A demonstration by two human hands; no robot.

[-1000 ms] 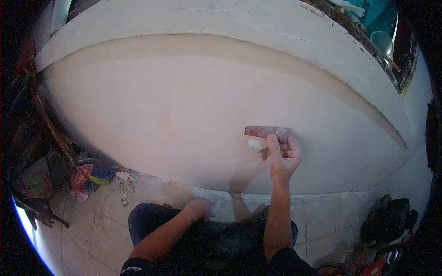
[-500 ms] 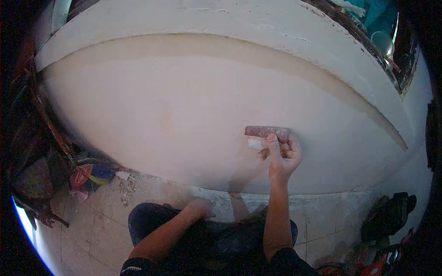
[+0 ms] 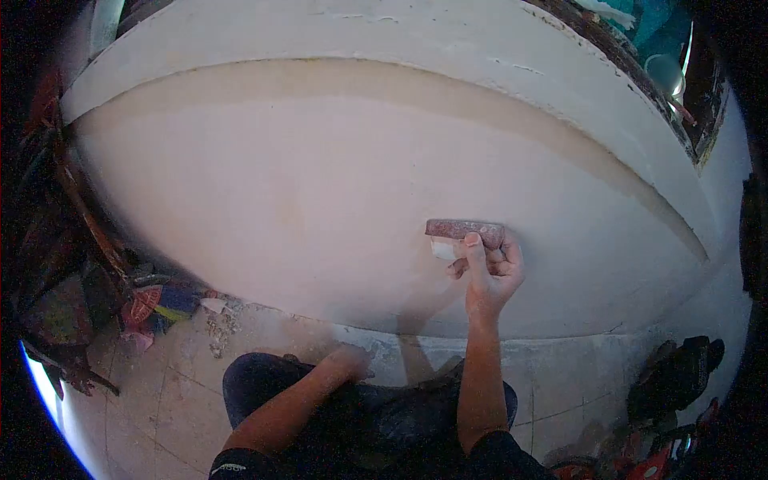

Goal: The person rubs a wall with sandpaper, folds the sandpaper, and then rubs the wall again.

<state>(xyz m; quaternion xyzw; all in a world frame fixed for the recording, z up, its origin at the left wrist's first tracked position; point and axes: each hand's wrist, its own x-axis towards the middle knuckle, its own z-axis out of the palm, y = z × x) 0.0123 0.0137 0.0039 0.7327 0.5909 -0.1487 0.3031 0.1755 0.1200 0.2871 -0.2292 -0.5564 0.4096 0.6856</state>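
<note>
Against the pale wall panel (image 3: 320, 176), right of the middle, my right hand (image 3: 492, 262) grips a reddish-brown sanding block (image 3: 452, 230), with the thumb on its lower side. Below the block's left half shows a white piece (image 3: 444, 250), perhaps folded paper. My left hand (image 3: 349, 362) rests low, by my knees near the foot of the wall. Its fingers are dim and blurred, so their pose and anything in them cannot be made out.
Colourful packaging (image 3: 160, 308) and pale debris (image 3: 222, 324) lie on the tiled floor (image 3: 180, 388) at left. Dark bundled material hangs beside the wall's left end. A black object (image 3: 676, 376) and red items (image 3: 652, 472) are at lower right. A ledge (image 3: 360, 32) runs above the panel.
</note>
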